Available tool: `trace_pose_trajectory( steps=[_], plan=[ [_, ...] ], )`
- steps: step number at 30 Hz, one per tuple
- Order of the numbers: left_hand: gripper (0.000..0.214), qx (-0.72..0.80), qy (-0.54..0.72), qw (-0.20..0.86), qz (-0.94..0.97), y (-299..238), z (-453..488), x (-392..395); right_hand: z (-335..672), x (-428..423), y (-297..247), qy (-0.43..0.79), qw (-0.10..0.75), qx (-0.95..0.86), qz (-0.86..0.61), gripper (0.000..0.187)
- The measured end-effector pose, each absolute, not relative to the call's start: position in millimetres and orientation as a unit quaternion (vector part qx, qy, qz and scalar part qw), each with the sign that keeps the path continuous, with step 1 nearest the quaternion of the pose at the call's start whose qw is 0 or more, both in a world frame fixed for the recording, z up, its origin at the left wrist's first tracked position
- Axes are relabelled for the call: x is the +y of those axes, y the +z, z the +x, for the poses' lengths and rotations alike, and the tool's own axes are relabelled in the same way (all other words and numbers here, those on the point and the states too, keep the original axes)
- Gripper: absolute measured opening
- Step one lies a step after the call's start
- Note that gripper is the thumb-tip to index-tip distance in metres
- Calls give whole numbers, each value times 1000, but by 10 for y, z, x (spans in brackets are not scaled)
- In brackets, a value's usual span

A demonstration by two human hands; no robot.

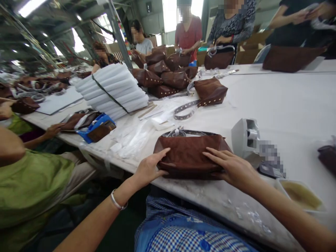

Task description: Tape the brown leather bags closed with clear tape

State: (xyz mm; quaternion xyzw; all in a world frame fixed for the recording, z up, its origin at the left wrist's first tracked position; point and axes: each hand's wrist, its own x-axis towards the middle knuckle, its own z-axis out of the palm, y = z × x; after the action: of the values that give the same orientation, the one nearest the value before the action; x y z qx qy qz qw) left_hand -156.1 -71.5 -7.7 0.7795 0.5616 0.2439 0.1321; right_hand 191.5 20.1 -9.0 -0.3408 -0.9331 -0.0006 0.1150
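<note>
Nearest is the checked apron (194, 236), below both hands and close against the table (278, 101). Just beyond it, on the table's near edge, the brown bag (193, 154) lies directly between the hands. Its long axis runs crosswise, from one hand to the other, so neither is nearer: both touch it. The left hand (150, 167) holds the left end, thumb low, fingers spread over the front. The right hand (231, 168) holds the other end, its fingers wide and reaching farther in across the face (its thumb is partly hidden near the bottom edge). A wrapped strap (178, 132) lies behind the bag's top, out past both sets of fingertips. Just beyond the right hand stands a grey dispenser (244, 140); ahead and left of the left hand is a stack of white sheets (115, 91).
</note>
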Motion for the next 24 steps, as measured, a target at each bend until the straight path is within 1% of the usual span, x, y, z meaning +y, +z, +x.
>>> trace_pose_trajectory(
  steps=[2, 3, 4, 7, 8, 10, 14, 19, 21, 23, 24],
  plan=[
    [50, 530, 249, 101, 804, -184, -1579, -716, 1937, 188, -196, -14, 120, -940, -318, 59],
    [40, 508, 258, 70, 818, -274, -1583, -730, 1956, 164, -276, -15, 135, -941, -310, 56],
    [37, 488, 273, 33, 829, -382, -1583, -752, 1978, 128, -368, -17, 161, -939, -304, 54],
    [45, 451, 322, -77, 829, -717, -1555, -841, 2038, -11, -638, -24, 247, -922, -296, 53],
    [47, 448, 333, -98, 824, -797, -1540, -863, 2048, -48, -699, -27, 262, -918, -296, 53],
    [47, 448, 341, -114, 819, -868, -1513, -875, 2051, -79, -743, -31, 263, -918, -296, 51],
    [51, 423, 329, -103, 838, -683, -1518, -814, 2029, -6, -519, -54, 250, -932, -257, 52],
    [68, 440, 335, -72, 830, -436, -1626, -848, 2008, -50, -179, -48, 222, -940, -254, 54],
    [77, 445, 336, -64, 828, -482, -1659, -874, 2004, -129, -201, -39, 229, -938, -259, 53],
    [85, 465, 362, -58, 806, -593, -1665, -839, 2006, -159, -302, -48, 272, -929, -245, 47],
    [90, 487, 360, -48, 794, -651, -1656, -793, 2009, -140, -357, -41, 265, -933, -241, 45]
  ],
)
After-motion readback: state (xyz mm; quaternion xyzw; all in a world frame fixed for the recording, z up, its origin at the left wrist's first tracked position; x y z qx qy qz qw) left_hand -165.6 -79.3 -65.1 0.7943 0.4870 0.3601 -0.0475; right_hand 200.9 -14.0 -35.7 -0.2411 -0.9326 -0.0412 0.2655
